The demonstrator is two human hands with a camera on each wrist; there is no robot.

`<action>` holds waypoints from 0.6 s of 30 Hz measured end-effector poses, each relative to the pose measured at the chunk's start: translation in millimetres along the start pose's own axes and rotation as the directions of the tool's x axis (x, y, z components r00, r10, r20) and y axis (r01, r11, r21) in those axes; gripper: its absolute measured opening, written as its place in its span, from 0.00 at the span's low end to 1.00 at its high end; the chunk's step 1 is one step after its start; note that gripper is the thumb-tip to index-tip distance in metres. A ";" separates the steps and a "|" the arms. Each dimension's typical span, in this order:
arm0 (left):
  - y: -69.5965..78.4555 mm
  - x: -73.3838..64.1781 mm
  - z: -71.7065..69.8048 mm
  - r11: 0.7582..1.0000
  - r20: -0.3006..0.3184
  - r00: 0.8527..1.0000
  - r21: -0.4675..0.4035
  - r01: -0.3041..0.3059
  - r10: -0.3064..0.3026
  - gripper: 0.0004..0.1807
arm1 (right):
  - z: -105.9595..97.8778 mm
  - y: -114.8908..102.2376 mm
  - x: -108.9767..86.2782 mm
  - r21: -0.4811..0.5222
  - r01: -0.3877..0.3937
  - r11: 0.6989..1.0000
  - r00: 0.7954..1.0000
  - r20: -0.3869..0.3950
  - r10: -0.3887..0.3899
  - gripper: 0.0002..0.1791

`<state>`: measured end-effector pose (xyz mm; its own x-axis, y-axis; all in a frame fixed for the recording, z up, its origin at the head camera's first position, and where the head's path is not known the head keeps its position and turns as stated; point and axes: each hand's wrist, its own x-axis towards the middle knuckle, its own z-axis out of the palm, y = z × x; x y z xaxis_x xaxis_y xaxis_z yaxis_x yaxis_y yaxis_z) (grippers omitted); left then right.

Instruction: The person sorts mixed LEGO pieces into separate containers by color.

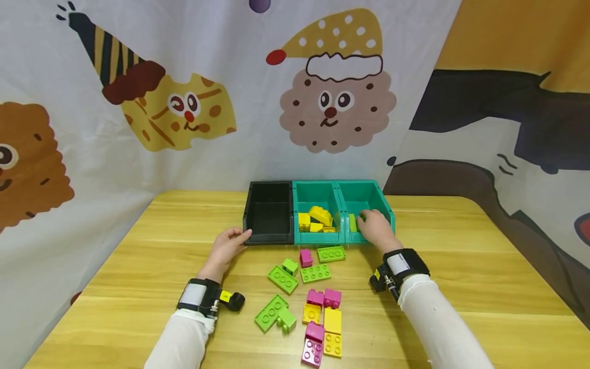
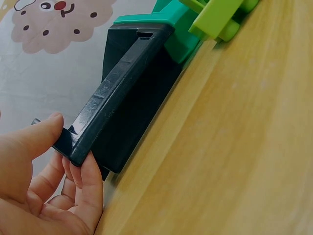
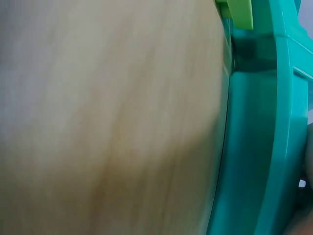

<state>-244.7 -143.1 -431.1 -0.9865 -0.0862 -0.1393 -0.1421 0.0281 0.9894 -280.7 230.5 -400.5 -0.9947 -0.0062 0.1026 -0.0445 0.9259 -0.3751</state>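
Lime-green toy brick (image 1: pixel 352 223) sits in the right-hand teal bin (image 1: pixel 354 238), against its left side, at 9 o'clock from the right hand (image 1: pixel 379 229) and just beside its fingertips. That hand reaches over the front wall with bent fingers; whether they grip a brick is hidden, so I cannot tell. From the left hand (image 1: pixel 225 249), the brick lies well apart, between 2 and 3 o'clock. The left hand pinches the near left corner of the black bin (image 1: pixel 269 239), thumb above the rim and fingers below, as the left wrist view shows.

Yellow bricks (image 1: pixel 320 215) lie in the middle teal bin (image 1: pixel 318 238), at 9 o'clock from the right hand. On the worktop (image 1: pixel 184 225), an eight-stud lime brick (image 1: pixel 316 273) lies at 8 o'clock from the right hand, a magenta brick (image 1: pixel 306 258) touching or nearly touching it. Farther out at 7 o'clock, a yellow-and-magenta cluster (image 1: pixel 333 320) rests; at 4 to 5 o'clock from the left hand lie more lime bricks (image 1: pixel 269 313).
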 end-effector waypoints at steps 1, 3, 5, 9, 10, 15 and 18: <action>0.1 0.1 0.3 1.000 0.002 1.000 0.002 -0.001 0.001 0.13 | 0.3 0.0 0.1 -0.008 0.001 1.000 1.000 0.020 -0.001 0.23; 0.0 0.4 0.8 1.000 0.004 1.000 0.006 0.000 0.000 0.13 | 0.5 -0.2 0.2 -0.019 0.007 1.000 0.999 0.045 -0.006 0.25; -0.1 0.7 1.2 1.000 0.009 1.000 0.008 -0.001 0.001 0.14 | -0.3 -0.3 -0.3 -0.007 0.021 1.000 0.999 0.044 -0.021 0.26; -0.2 0.9 1.4 1.000 0.001 1.000 0.000 -0.004 0.004 0.13 | -5.6 0.5 -5.4 0.084 0.055 0.995 0.999 -0.004 -0.054 0.26; -0.4 0.9 1.1 1.000 -0.001 1.000 0.000 -0.007 0.007 0.13 | -7.3 1.0 -7.4 0.115 0.065 0.991 0.998 -0.021 -0.063 0.25; -1.7 1.2 0.6 1.000 -0.018 1.000 -0.003 -0.006 0.006 0.12 | -12.6 4.1 -21.4 0.242 0.142 0.960 0.986 -0.119 -0.116 0.19; -1.9 1.6 1.0 1.000 -0.018 1.000 0.000 0.001 -0.001 0.12 | -11.8 5.2 -32.5 0.310 0.198 0.930 0.972 -0.181 -0.147 0.14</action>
<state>-246.1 -142.3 -433.2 -0.9846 -0.1045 -0.1398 -0.1434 0.0279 0.9893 -247.5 239.9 -395.0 -0.9440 -0.0738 0.3215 -0.2672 0.7425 -0.6142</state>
